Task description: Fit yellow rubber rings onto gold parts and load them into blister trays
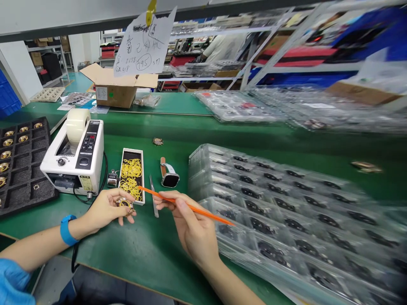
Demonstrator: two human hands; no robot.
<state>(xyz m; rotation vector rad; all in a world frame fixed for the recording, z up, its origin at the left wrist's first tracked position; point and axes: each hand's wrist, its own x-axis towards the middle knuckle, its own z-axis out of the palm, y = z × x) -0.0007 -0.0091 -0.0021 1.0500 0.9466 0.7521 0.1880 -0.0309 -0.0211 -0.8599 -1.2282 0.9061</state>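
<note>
Right hand (193, 231) holds orange stick (186, 206), tip toward, seemingly, yellow rings (131, 176).

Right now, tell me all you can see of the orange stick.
The orange stick is thin, straight and plain, perhaps plastic. The right hand pinches it near the middle like a pen. It lies slanted, one tip over the small white tray of yellow rings, the other over the clear blister trays.
</note>
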